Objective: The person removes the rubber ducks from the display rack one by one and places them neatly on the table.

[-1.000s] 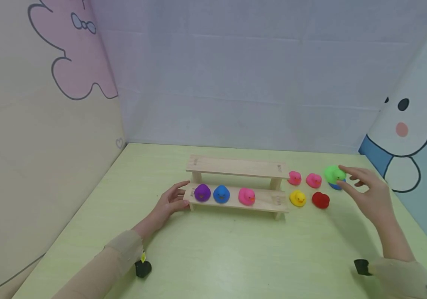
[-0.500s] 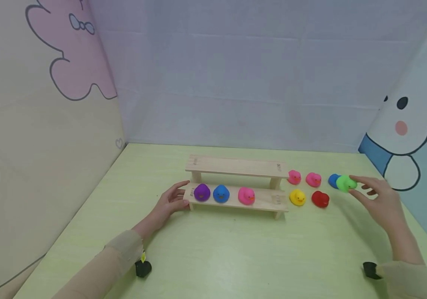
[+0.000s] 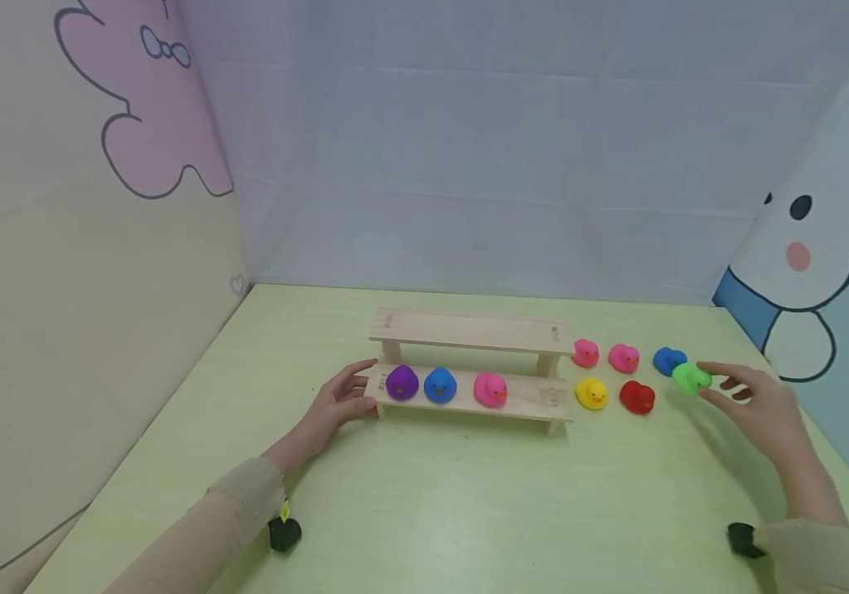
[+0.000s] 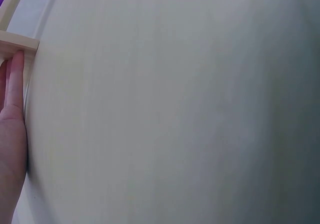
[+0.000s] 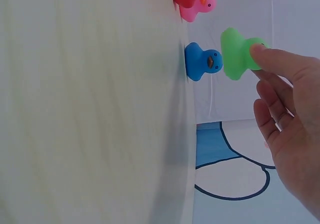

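Note:
In the head view my right hand pinches a bright green rubber duck between thumb and fingers. In the right wrist view the green duck is held clear of the table, near a blue duck. My left hand rests at the left end of a two-step wooden stand, its fingertips touching the wood. On the lower step sit a purple duck, a blue duck and a pink duck. The left wrist view shows straight fingers against the stand's edge.
Right of the stand, two pink ducks, a yellow duck, a red duck and a blue duck sit on the pale green table. Cloth-covered walls stand behind and at both sides.
My right hand has carried the green duck rightward and slightly toward me, uncovering the blue duck behind it. The left hand and the stand have stayed put.

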Available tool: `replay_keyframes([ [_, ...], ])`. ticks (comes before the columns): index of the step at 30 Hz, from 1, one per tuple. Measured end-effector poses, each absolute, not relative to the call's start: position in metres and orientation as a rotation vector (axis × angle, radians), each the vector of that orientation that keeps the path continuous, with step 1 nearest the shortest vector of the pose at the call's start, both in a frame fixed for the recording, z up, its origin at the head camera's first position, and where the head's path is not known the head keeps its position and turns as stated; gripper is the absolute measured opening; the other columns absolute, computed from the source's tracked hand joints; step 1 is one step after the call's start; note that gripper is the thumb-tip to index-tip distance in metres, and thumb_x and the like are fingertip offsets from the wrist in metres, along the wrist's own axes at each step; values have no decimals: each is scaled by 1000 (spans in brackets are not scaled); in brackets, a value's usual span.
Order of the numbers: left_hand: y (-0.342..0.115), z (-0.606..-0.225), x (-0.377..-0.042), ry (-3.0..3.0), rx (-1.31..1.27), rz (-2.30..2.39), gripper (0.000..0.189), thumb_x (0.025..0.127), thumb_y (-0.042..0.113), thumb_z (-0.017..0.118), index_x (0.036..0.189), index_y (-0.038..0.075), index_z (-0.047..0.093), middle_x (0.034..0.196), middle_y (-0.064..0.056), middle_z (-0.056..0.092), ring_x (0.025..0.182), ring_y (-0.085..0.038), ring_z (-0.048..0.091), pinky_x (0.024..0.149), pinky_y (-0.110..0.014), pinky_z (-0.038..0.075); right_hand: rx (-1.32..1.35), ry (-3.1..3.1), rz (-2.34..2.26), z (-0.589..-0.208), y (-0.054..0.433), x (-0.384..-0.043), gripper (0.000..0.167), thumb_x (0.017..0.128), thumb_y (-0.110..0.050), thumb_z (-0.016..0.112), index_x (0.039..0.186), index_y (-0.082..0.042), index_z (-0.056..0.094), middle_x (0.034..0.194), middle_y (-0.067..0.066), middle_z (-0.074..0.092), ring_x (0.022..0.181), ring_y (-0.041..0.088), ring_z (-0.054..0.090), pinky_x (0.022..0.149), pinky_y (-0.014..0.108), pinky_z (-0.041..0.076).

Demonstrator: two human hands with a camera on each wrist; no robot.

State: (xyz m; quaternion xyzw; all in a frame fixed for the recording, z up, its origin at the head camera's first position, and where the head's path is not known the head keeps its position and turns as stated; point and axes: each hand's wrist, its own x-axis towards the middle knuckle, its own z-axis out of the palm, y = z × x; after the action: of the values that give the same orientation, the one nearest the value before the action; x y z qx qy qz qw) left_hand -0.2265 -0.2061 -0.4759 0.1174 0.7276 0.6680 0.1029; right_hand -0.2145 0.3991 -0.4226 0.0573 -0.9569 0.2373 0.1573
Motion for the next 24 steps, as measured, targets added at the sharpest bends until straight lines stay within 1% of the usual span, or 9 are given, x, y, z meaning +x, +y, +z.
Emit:
replay_keyframes([
  [1, -206, -476, -226, 2149, 346, 1967, 65, 94, 11, 62, 153, 17, 34, 136, -26, 52, 107, -9, 65, 89, -30, 58, 162, -2762, 677, -423, 400, -215, 41, 90, -25, 72, 126, -6, 65, 115, 25, 66, 79, -11, 47, 59, 10, 43],
  [3, -206, -476, -226, 2148, 346, 1965, 65, 94, 11, 62, 153, 17, 34, 137, -27, 52, 107, -9, 65, 89, -29, 58, 162, -2809, 687, -423, 400, -216, 42, 90, -26, 72, 126, -6, 64, 112, 26, 66, 79, 1, 53, 59, 13, 44],
  [5, -206, -476, -226, 2146, 347, 1966, 65, 94, 11, 62, 153, 17, 34, 137, -27, 52, 107, -9, 65, 89, -29, 57, 162, -2850, 690, -424, 401, -218, 42, 91, -27, 72, 126, -5, 64, 110, 26, 66, 79, 8, 56, 59, 14, 45],
  [6, -206, -476, -226, 2145, 347, 1968, 65, 94, 11, 62, 153, 17, 34, 137, -28, 51, 107, -9, 65, 89, -29, 57, 165, -2864, 693, -424, 401, -218, 42, 90, -27, 73, 125, -5, 65, 109, 25, 66, 79, 9, 56, 59, 15, 45],
  [7, -206, -476, -226, 2144, 347, 1970, 65, 94, 10, 62, 153, 16, 34, 137, -28, 51, 107, -9, 65, 89, -29, 57, 170, -2880, 696, -425, 401, -219, 42, 90, -27, 73, 125, -5, 65, 108, 25, 66, 78, 7, 54, 59, 16, 45],
  [10, -206, -476, -226, 2145, 346, 1971, 65, 94, 10, 61, 153, 16, 34, 137, -28, 51, 108, -9, 65, 89, -29, 57, 188, -2923, 691, -426, 403, -221, 41, 89, -25, 73, 124, -5, 66, 110, 24, 67, 79, 7, 53, 59, 17, 45],
  [12, -206, -476, -226, 2148, 342, 1968, 65, 94, 11, 61, 153, 17, 34, 137, -27, 52, 108, -9, 65, 89, -28, 57, 196, -2963, 689, -427, 404, -223, 41, 89, -26, 74, 124, -5, 66, 112, 23, 67, 82, 10, 54, 60, 19, 45],
  [16, -207, -476, -226, 2152, 335, 1967, 65, 94, 11, 62, 153, 17, 35, 136, -27, 52, 108, -10, 65, 89, -28, 57, 196, -3035, 696, -428, 404, -225, 46, 89, -28, 74, 126, -3, 63, 115, 24, 65, 88, 22, 58, 60, 22, 44],
  [24, -207, -477, -226, 2153, 343, 1966, 64, 95, 11, 61, 153, 17, 35, 136, -27, 52, 108, -9, 65, 89, -28, 57, 191, -3055, 702, -428, 405, -226, 48, 89, -30, 74, 127, -3, 62, 117, 26, 64, 89, 25, 59, 61, 23, 44],
])
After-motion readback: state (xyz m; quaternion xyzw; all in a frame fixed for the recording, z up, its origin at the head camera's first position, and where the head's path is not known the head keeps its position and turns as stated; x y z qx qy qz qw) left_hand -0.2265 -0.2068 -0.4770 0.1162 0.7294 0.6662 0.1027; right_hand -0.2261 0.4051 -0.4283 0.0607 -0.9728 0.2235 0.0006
